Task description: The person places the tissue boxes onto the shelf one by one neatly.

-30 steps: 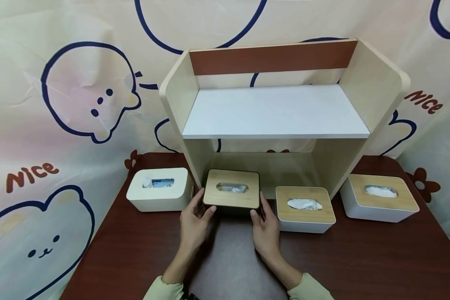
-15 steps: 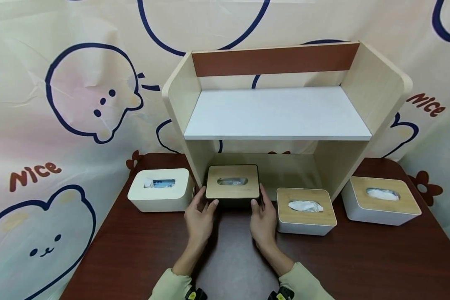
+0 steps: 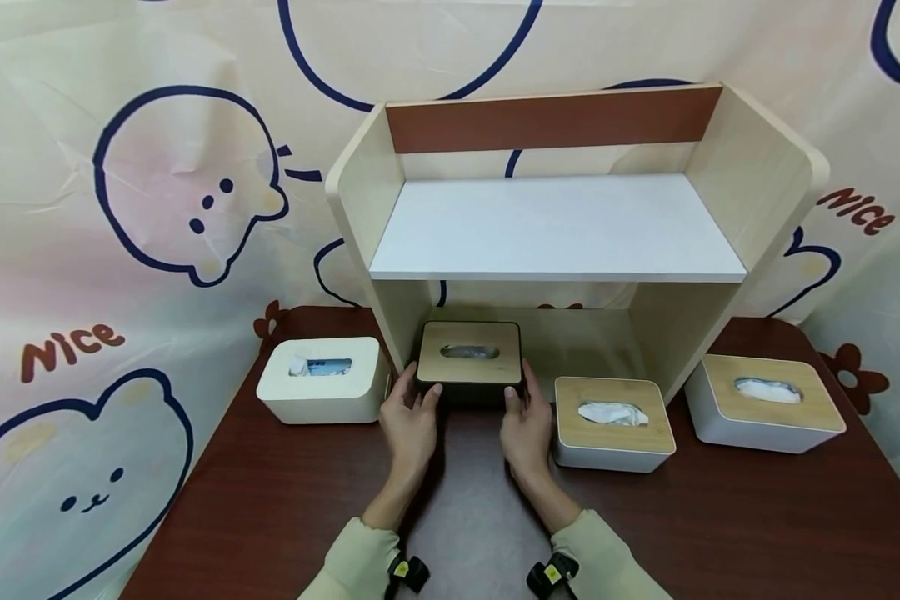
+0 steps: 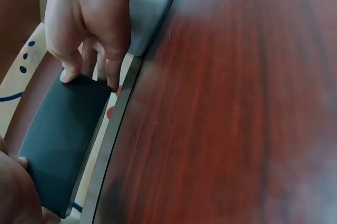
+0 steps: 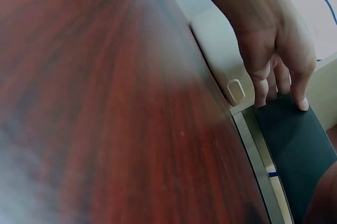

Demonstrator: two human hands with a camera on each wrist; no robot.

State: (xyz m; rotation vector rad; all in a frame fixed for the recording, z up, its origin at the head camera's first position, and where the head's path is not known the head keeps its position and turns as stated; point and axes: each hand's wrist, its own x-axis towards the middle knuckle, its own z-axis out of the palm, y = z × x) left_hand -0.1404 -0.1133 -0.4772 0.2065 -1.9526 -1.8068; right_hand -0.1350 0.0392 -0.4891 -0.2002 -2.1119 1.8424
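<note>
A black tissue box (image 3: 471, 393) with a light wood lid stands at the lower left opening of the shelf unit. My left hand (image 3: 408, 425) holds its left end, and the right hand (image 3: 527, 429) grips the other, thumbs on the front face. In the left wrist view the box's dark front (image 4: 66, 124) spans between both hands, the right hand (image 4: 92, 16) at the top. A gap shows between the box's lower edge and the shelf unit's bottom board. The right wrist view has the left hand (image 5: 276, 39) pinching the far end, with fingers on its side.
A cream tissue box (image 3: 322, 383) sits left of the shelf unit (image 3: 555, 229), near my left hand. Right of my right hand is a white tissue box with a wood lid (image 3: 615, 425); a similar tissue box (image 3: 765, 400) stands farther right. All rest on the dark wood table (image 3: 727, 517).
Both hands have moved forward with the black tissue box, taking it farther into the lower compartment. More of its front face now shows. The other tissue boxes have stayed put.
</note>
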